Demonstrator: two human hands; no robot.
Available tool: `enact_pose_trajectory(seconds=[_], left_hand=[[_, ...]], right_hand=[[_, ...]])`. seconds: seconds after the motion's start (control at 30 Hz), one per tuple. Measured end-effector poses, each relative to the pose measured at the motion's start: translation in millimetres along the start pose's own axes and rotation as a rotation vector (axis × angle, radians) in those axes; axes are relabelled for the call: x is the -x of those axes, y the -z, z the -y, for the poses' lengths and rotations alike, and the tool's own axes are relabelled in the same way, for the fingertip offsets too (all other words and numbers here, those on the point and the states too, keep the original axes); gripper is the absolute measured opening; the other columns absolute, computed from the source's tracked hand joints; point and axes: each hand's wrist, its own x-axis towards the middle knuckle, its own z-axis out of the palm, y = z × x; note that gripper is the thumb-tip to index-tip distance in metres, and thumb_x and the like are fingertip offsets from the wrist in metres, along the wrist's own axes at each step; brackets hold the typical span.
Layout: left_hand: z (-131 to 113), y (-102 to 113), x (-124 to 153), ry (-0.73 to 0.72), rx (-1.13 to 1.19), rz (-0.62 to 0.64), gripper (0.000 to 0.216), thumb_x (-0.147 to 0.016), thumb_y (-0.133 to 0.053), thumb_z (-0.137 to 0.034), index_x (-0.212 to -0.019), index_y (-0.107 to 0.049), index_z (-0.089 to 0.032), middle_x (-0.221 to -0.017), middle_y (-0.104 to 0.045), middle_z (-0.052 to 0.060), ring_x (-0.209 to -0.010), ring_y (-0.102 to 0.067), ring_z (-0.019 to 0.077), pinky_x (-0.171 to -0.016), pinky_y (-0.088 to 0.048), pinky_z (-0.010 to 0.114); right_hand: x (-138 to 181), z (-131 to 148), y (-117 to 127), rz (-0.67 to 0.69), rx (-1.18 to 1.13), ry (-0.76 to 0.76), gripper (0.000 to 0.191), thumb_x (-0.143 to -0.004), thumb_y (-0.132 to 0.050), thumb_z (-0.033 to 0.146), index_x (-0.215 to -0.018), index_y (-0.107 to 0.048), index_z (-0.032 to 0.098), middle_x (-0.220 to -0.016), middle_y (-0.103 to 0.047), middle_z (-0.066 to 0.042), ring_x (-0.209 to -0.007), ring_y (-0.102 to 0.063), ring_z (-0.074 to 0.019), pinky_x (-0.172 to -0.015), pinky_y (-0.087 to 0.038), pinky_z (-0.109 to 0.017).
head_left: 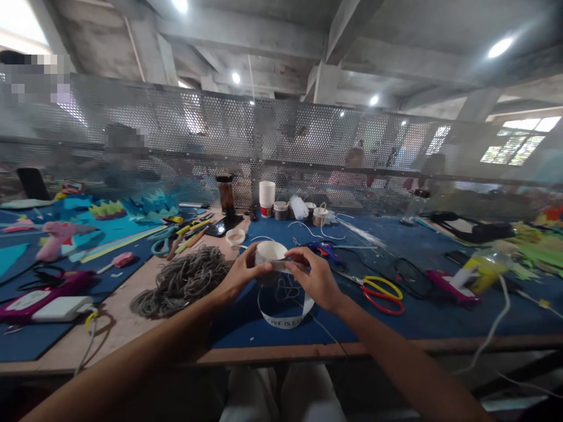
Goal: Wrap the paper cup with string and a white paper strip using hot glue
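Observation:
My left hand (241, 271) and my right hand (313, 277) both grip a small white paper cup (270, 252) held above the blue table mat (396, 316). A white printed strip (285, 319) hangs down from the cup in a loop, along with thin cord. Left fingers wrap the cup's left side; right fingers pinch its right side where the strip starts.
A pile of grey cord (185, 278) lies left of my hands. Red-and-yellow scissors (380, 290) lie to the right. Stacked paper cups (266, 199), a dark bottle (226, 193), pliers, felt pieces and a pink glue gun (57, 237) crowd the table. A perforated metal screen (281, 146) stands behind it.

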Motion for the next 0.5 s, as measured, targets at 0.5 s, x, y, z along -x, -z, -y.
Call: enact_pose_trajectory(seconds=[0.5], left_hand=[[0.5,8.4,-3.0,-0.040,-0.065,-0.142,0.054,-0.074,-0.080,-0.039,-0.123,-0.062,-0.023,-0.116,-0.070,0.006,-0.109,-0.063,0.0268,-0.088,-0.051,0.031]], right_hand=[[49.1,-43.3,132.3,0.075,0.969,-0.322,0.013,-0.093,-0.056,0.029,-0.094,-0.067,0.021,-0.100,-0.069,-0.007,-0.093,-0.065,-0.0240,-0.077,-0.047,-0.033]])
